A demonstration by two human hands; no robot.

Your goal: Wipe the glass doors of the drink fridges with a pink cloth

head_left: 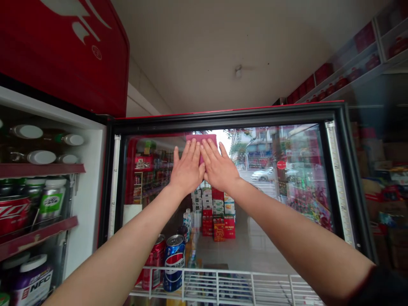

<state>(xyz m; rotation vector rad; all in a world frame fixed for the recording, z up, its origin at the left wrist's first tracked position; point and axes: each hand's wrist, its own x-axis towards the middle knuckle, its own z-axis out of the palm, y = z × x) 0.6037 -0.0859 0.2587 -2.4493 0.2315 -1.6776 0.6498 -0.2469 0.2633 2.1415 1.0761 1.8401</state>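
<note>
Both of my hands press flat on a folded pink cloth [208, 138] against the glass [255, 238] of an opened fridge door, high up on the pane. My left hand [188, 168] has its fingers stretched upward over the left part of the cloth. Beside it, my right hand [219, 165] lies flat over the right part, its thumb side almost touching the other hand. Most of the cloth is hidden under my palms and fingers. Below, a blue Pepsi can [174, 263] and a red can [157, 259] stand in a white wire rack [236, 274].
To the left, the fridge interior holds bottles with white caps [41, 157], a red can [14, 214] and a purple-labelled bottle [33, 278]. A red header panel [63, 55] juts out above it. Through the glass, stacked boxes [219, 216] and a street show.
</note>
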